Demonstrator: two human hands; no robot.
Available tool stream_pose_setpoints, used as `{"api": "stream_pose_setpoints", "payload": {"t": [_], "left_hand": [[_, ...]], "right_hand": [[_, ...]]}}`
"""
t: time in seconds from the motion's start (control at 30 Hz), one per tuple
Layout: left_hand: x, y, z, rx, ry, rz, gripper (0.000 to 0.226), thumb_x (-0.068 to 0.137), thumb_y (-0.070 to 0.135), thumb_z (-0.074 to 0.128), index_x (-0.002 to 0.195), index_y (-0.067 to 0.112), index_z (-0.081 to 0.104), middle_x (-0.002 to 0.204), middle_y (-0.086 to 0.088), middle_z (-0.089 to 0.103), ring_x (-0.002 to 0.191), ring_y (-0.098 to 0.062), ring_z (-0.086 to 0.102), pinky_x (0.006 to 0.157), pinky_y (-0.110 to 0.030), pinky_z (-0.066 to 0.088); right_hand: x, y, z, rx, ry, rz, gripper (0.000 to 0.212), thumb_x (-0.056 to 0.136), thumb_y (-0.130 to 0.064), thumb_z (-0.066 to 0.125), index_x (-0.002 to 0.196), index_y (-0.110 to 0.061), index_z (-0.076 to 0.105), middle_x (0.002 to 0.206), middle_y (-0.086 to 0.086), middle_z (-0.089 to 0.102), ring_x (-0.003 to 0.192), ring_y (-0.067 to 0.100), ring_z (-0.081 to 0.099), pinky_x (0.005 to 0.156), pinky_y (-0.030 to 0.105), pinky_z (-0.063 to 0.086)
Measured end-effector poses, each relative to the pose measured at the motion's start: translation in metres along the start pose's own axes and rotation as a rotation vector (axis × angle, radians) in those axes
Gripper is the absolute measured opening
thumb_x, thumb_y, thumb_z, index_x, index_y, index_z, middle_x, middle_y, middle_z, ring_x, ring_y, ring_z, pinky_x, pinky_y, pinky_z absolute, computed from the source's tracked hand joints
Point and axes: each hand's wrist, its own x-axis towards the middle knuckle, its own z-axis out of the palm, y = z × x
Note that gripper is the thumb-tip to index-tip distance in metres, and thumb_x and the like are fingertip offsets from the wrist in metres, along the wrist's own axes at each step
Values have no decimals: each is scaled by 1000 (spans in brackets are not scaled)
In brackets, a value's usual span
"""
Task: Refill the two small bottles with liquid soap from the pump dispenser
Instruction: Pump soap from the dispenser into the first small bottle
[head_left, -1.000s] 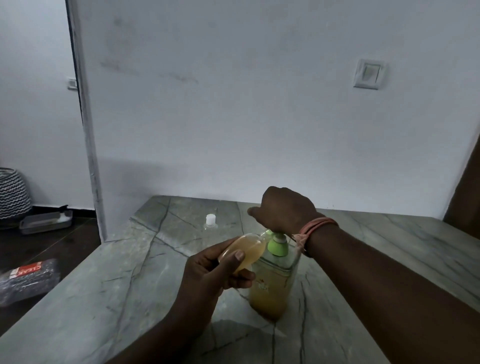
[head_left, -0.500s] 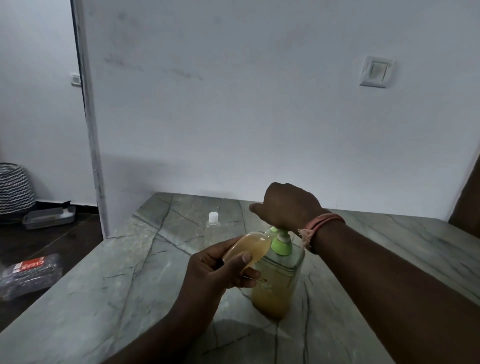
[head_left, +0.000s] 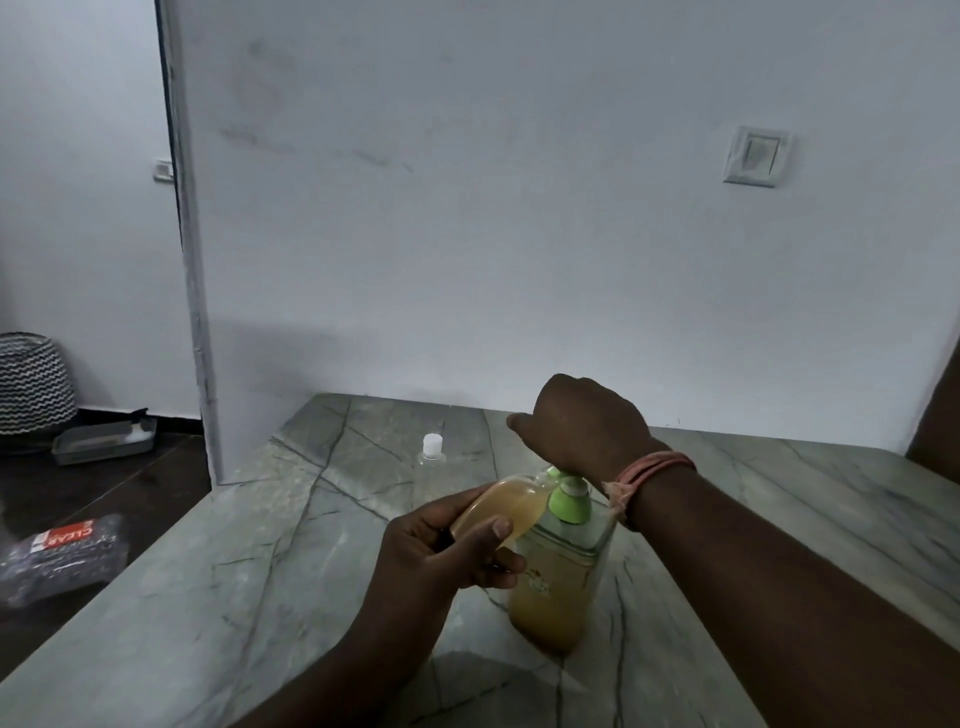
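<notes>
Two small bottles are in view. Left of the dispenser (head_left: 558, 561), on the floor, lies a dark packet (head_left: 62, 553) with a red label reading "CLEAR". Behind the dispenser and to its left stands the capped bottle (head_left: 431, 457), clear and seemingly empty. The left hand (head_left: 441, 551) grips the other bottle (head_left: 501, 512), amber and nearly full, tilted, its long axis pointing up and right to the green spout. The right hand (head_left: 582, 423) is above the dispenser, fingers curled on the pump head. I judge the next press needs the mouth under the spout. The dispenser's label is unreadable.
</notes>
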Motion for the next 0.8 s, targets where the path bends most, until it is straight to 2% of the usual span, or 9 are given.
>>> {"api": "stream_pose_setpoints", "payload": {"t": [0.17,0.33,0.43,0.53,0.7,0.8], "left_hand": [[1,-1,0,10,-7,-9,38,74,16,75,112,19,73,97,-14,79,73,-33,75,62,-34,61],[-3,1,1,16,-9,-3,38,77,15,74,115,18,73,98,-15,78,75,-34,75,63,-34,61],[-2,1,0,4,-15,1,36,78,13,73,114,18,73,98,-15,78,75,-32,75,61,-32,61],[0,-1,0,3,-18,-2,37,76,14,73,114,18,73,97,-15,78,73,-32,75,61,-32,61],[-2,2,2,9,-8,1,38,76,16,74,114,18,73,95,-15,79,74,-33,75,61,-32,60],[-3,2,2,23,1,3,38,75,17,74,113,19,73,93,-14,79,74,-32,76,61,-32,61]], "right_hand": [[-3,6,9,97,-40,38,42,85,-48,60,60,-16,49,64,1,56,67,23,58,60,29,41],[-1,1,-2,34,-109,21,37,86,-49,60,67,-18,53,70,0,58,72,21,60,64,29,44],[0,1,-1,-1,-24,5,37,87,-48,59,66,-18,51,68,-1,55,68,21,57,61,29,41],[-2,5,7,106,-15,61,38,84,-43,62,61,-15,50,63,1,56,62,20,55,54,27,36],[-4,4,4,56,-72,77,31,84,-42,61,66,-19,51,69,-1,54,74,23,59,64,29,42],[-3,-3,-4,-44,-70,4,34,88,-45,58,68,-20,46,72,-3,49,78,24,55,67,31,41]]}}
